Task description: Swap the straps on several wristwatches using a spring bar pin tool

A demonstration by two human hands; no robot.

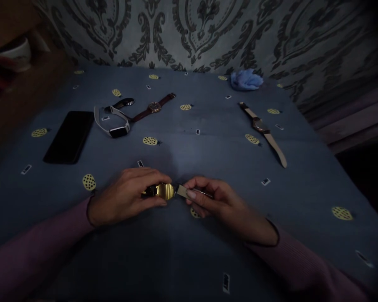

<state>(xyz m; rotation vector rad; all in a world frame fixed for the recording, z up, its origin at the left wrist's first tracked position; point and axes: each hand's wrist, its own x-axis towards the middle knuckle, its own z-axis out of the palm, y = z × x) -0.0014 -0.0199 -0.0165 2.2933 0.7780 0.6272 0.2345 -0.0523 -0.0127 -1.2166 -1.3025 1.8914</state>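
Note:
My left hand point(130, 193) is closed around a gold-coloured watch point(164, 191), thumb and fingers on its edges. The smooth metal face of its case shows, with a dark part of the band under my palm. My right hand point(212, 196) pinches a short beige strap piece point(182, 191) close to the right side of the case. Whether strap and case are joined there I cannot tell. A thin shiny metal edge or rod point(204, 193) shows between my right fingers; its kind is unclear. Both hands are low over the middle of the table.
A black phone point(69, 137) lies at left. Beside it are a white-strapped smartwatch point(119, 131), a black-strapped watch point(124, 102) and a brown-strapped watch point(154, 107). Another watch point(260, 125) lies at right. A crumpled blue cloth point(246, 79) sits by the wall on the pineapple-print tablecloth point(208, 155).

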